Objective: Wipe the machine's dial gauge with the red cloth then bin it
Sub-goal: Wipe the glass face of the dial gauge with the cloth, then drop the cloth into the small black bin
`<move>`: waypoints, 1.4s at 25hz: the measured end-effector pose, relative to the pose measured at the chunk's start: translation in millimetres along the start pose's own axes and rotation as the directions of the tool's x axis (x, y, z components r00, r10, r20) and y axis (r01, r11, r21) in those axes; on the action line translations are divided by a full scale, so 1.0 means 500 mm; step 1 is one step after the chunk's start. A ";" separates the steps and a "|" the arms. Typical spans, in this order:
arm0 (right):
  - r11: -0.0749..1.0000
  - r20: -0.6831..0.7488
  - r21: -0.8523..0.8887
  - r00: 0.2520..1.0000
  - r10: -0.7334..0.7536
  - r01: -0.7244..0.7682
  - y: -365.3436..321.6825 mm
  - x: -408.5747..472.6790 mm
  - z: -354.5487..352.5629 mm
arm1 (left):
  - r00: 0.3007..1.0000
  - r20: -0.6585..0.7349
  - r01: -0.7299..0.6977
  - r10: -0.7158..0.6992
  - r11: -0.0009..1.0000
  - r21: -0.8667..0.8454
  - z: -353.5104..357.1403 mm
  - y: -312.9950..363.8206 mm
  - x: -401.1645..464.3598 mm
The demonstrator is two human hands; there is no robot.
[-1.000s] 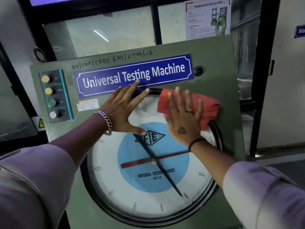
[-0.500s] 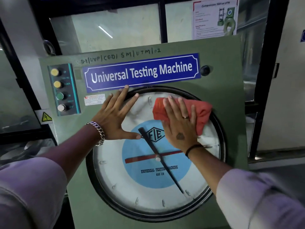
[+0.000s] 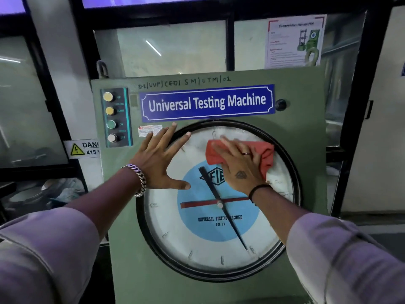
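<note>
Red cloth (image 3: 240,155) pressed flat under my right hand (image 3: 237,166) on the dial gauge (image 3: 197,238), left hand (image 3: 158,163) splayed empty, bracing; wiping underway, lower glass next.

The right hand (image 3: 240,166) covers the middle of the red cloth (image 3: 266,153) and the right part of the emblem on the dial gauge (image 3: 210,244). The left hand (image 3: 158,162) hides the gauge's upper-left rim and part of a small sticker (image 3: 145,130). The danger sign (image 3: 84,148) is cut short behind the machine (image 3: 306,132). The button labels (image 3: 120,110) and the poster (image 3: 293,40) text are too blurred to read. Both sleeves run off the bottom edge.
</note>
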State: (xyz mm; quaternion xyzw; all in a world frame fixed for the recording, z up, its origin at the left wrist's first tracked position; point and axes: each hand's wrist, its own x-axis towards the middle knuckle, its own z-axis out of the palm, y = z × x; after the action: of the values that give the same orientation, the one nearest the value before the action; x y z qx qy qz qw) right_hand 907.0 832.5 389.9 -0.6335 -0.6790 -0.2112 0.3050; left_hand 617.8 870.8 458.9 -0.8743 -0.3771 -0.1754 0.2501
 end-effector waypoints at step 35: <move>0.159 -0.058 0.845 0.384 -0.921 0.510 -0.871 -0.351 -0.056 | 0.448 0.103 0.814 -0.888 0.452 0.365 -0.418 0.186 -1.002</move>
State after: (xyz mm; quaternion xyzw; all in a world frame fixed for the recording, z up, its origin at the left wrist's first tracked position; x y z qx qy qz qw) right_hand 482.5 638.0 334.1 -0.0439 -0.9671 0.1355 0.2108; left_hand 334.8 410.6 352.6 -0.5354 -0.8181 -0.1009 0.1842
